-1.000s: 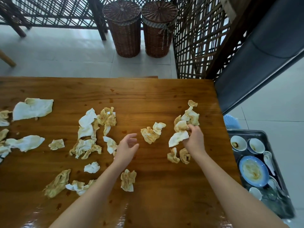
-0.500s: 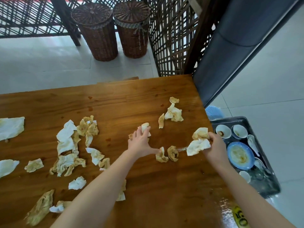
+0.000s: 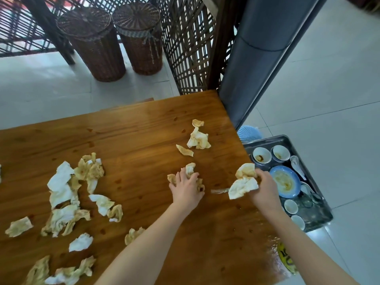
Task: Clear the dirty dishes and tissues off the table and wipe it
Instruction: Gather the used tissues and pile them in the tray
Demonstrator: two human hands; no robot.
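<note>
1. the right hand [image 3: 265, 186] is clenched round a wad of stained tissues [image 3: 243, 182], held just above the table [image 3: 144, 130] near its right edge. bunching several into one fist looks like a way to save trips.
2. the left hand [image 3: 187, 186] lies on a small clump [image 3: 190, 168] mid-table, fingers curled over it and pinning it to the wood, apparently to scoop it up.
3. the dishes are already off the table: bowls [image 3: 261, 155] and a blue plate [image 3: 284, 181] sit in a tray [image 3: 314, 214] on the floor just beside the table's right edge.
4. a few far tissues [image 3: 198, 138] lie beyond the left hand, and scattered tissues [image 3: 61, 182] cover the left half. i judge the gathering is less than half done and the wiping not yet begun.
</note>
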